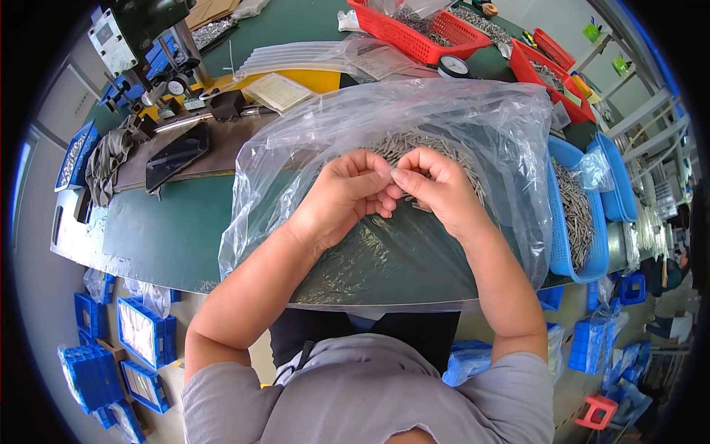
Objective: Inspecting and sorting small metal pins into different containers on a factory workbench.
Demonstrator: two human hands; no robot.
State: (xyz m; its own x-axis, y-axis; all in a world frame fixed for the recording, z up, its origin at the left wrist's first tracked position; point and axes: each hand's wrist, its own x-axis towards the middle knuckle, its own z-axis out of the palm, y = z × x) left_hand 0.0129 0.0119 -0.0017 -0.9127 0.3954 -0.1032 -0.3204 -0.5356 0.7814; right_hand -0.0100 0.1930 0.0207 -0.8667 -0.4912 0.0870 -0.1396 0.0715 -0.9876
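Observation:
Both hands meet over a large clear plastic bag (296,148) spread on the green table. My left hand (351,189) is closed, thumb and forefinger pinched together and the other fingers curled. Close against it, my right hand (436,183) is pinched too, its fingertips touching or nearly touching the left ones. Whatever lies between the fingertips is too small or hidden to make out. A pile of slim grey metal pins (451,148) lies at the bag, just beyond and beneath my hands, partly covered by them.
At the right edge stands a blue basket (597,255) full of metal parts. Red baskets (414,46) sit at the back. On the left are a dark phone (177,157), a grey cloth (111,159) and a gauge stand (188,55). Blue crates (92,377) stand on the floor.

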